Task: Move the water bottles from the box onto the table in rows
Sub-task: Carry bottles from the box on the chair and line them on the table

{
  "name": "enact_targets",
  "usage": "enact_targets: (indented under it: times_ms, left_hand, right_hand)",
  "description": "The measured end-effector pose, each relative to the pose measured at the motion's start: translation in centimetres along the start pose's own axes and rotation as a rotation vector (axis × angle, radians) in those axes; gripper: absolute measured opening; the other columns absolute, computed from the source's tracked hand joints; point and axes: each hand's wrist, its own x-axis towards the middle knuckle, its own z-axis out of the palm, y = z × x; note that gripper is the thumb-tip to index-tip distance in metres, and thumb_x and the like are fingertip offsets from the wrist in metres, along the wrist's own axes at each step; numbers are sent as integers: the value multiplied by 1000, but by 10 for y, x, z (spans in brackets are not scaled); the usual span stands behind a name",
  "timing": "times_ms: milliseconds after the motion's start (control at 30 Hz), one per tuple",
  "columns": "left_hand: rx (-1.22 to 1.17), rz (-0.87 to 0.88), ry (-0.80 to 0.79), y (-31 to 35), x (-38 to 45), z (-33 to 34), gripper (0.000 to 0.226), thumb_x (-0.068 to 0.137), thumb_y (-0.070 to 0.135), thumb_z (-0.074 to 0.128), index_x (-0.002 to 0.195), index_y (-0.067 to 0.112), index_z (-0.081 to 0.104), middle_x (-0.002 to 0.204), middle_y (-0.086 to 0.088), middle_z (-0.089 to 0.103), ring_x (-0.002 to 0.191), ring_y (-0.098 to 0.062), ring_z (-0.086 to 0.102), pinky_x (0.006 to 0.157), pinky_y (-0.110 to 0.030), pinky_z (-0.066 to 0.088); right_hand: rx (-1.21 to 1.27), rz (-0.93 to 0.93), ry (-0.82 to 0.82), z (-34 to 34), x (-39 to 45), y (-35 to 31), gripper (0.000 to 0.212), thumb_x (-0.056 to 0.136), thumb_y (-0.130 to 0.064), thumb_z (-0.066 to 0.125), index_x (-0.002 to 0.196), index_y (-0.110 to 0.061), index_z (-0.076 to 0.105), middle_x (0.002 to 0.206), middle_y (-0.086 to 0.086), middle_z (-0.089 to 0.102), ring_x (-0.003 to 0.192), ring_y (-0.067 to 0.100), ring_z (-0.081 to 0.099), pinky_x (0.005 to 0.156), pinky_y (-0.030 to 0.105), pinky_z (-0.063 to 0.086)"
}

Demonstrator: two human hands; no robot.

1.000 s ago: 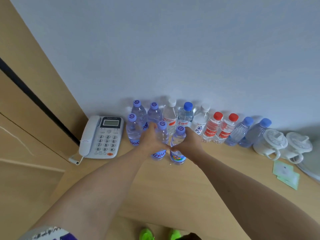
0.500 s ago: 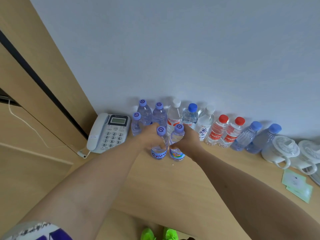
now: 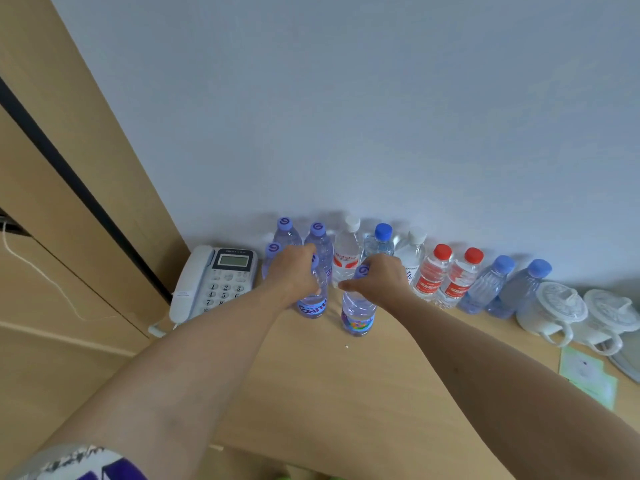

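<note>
Several water bottles [image 3: 429, 271] stand in a row against the white wall on the wooden table [image 3: 329, 393]. In front of that row, my left hand [image 3: 294, 271] grips a purple-capped bottle with a blue label [image 3: 313, 304]. My right hand [image 3: 377, 277] grips the neck of a second purple-capped bottle with a colourful label [image 3: 357, 315]. Both bottles stand upright on the table, a small gap between them. Another purple-capped bottle [image 3: 273, 251] stands just left of my left hand. The box is out of view.
A white desk telephone [image 3: 216, 282] sits left of the bottles. Two white lidded cups [image 3: 554, 310] stand at the right end of the row, with green paper packets [image 3: 588, 379] in front of them. A wooden panel rises at the left.
The two bottles in my hands, touching before, now stand a little apart; my right hand has drawn its bottle to the right. The camera has shifted slightly.
</note>
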Motion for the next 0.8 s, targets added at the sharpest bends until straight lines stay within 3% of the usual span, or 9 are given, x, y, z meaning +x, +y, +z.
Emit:
enact_targets:
  times_ms: [100,233,333,467,600,700,800]
  left_hand:
    - [49,78,-3,-2,8,-7,25,71,12,72,89,13,53,71,-1,44,76,-28,54,49,-29,26]
    - [34,122,-19,-6,15,-9,30,68,11,75,92,11,58,68,2,41,71,-24,49,52,-29,28]
    - [21,154,-30,-8,17,-11,31,65,10,77,86,12,54,66,4,42,67,-24,50,50,-29,27]
    - [36,166,-43,-9,19,-11,34,65,13,80,91,12,57,68,5,43,70,-23,51,50,-28,29]
    - [73,186,-88,-8,20,-17,36,68,18,80,87,14,50,72,1,49,73,-25,54,49,-28,27]
    - [110,203,-127,-5,21,-20,38,69,18,81,88,14,48,88,-9,62,84,-30,61,56,-30,33]
    - [105,207,-132,-4,20,-21,37,71,18,82,91,13,51,92,-10,63,86,-29,62,54,-31,32]
  right_hand:
    - [-8,-13,21,0,4,-9,46,57,-43,90,66,-11,59,63,2,54,64,19,51,49,28,34]
    - [84,-63,23,6,3,-11,38,59,-31,92,82,-11,70,76,4,66,75,21,60,62,31,47]
    - [24,-67,-31,4,7,-14,39,63,-39,89,86,-14,68,80,0,64,77,19,59,64,29,46]
    - [-126,-8,-36,-4,9,-23,49,62,-46,86,64,-14,49,63,-1,47,60,16,45,49,28,33]
    - [-59,-62,-24,-1,10,-33,35,62,-22,87,91,-11,70,84,3,63,78,20,56,59,28,42]
    - [-46,-111,-28,1,8,-35,38,65,-14,84,101,-15,72,92,3,68,87,22,60,64,26,41]
    - [-111,-114,-33,-1,9,-37,37,71,-14,79,106,-19,69,98,3,66,94,24,60,69,30,46]
